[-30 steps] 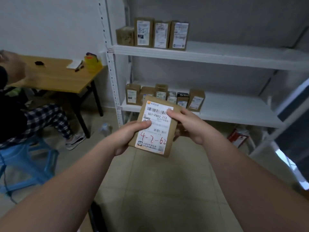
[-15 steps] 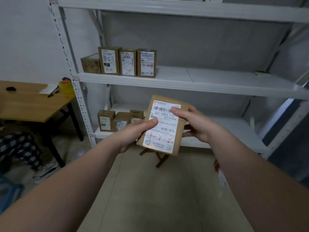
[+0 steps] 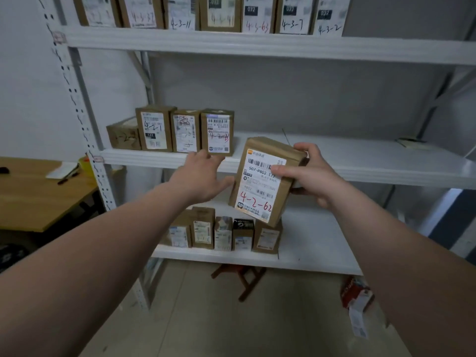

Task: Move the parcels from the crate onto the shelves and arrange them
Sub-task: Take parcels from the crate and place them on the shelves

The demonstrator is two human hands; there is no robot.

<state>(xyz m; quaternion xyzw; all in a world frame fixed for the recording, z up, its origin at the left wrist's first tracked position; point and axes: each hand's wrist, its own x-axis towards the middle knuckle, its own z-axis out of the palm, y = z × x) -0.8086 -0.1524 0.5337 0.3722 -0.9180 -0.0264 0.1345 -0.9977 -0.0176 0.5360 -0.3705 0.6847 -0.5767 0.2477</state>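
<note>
At far left, a wooden table [image 3: 38, 197] stands beside the perforated upright [image 3: 85, 135] of the rack. At the left end of the middle shelf [image 3: 360, 163] stands a row of four parcels [image 3: 185, 131], three of them upright with labels forward and marked in a 4-2 series where legible.

The left hand [image 3: 203, 176] reaches forward with fingers straight and spread, holding nothing. Its fingertips lie at the shelf's front edge, below the rightmost box of the row; whether they touch it cannot be told.

Just to its right, the parcel [image 3: 260, 181], marked 4-2-62 in red, hangs tilted in the air before the middle shelf, label toward the viewer. The right hand [image 3: 311, 176] grips it alone, thumb across the label and fingers curled round the top and back.

The step in hand is judged to be placement, since the marking matches this shelf. The next move calls for setting the parcel upright against the row's right end, label forward, with the left hand probably steadying the row.
</note>
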